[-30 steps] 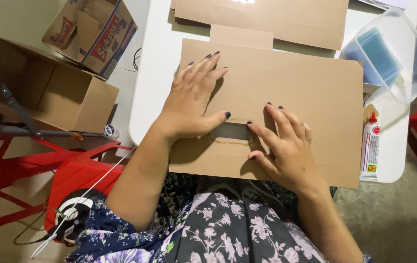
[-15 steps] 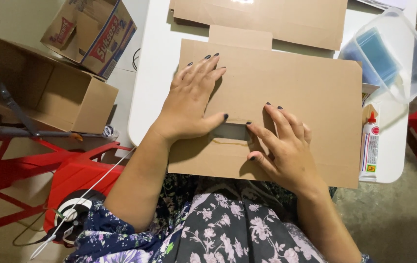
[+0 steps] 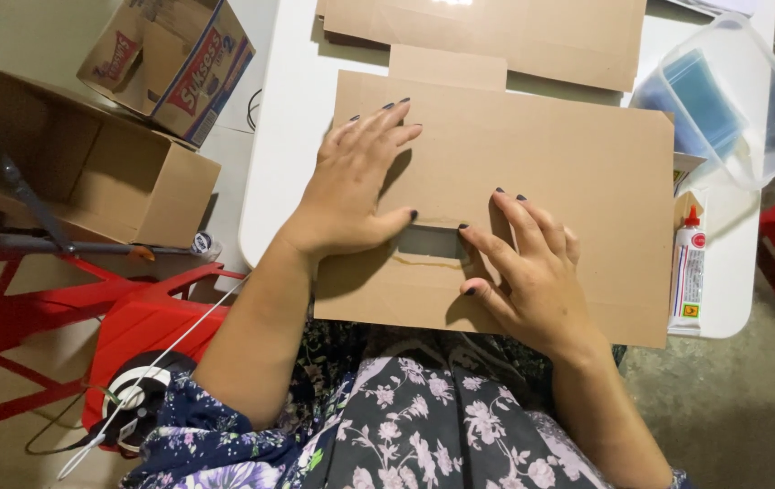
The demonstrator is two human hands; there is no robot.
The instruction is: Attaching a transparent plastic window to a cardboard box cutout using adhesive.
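Brown cardboard sheet lies flat on the white table, its near edge overhanging the table's near side above the person's lap. A small rectangular cut-out sits in the sheet's near-left part, with a thin brownish line just below it.

Left hand: palm down, fingers spread and extended, pressed flat on the sheet to the left of the cut-out. Thumb tip touches the cut-out's left edge. Nothing gripped.

Right hand: palm down on the sheet, fingers slightly curled and apart. Index fingertip rests at the cut-out's right edge; thumb lies nearer, below the cut-out. Nothing gripped; contact is pressing only.

Second cardboard piece lies farther away on the table, partly under the first sheet's tab at the far edge.

Right of the sheet: clear plastic tub with something blue inside, at the far right corner of the table. White glue bottle with red cap lies just beside the sheet's right edge, near the table's near-right corner.

Left of the table, on the floor side: open plain cardboard box; printed cardboard box beyond it; red frame and red stool nearer.
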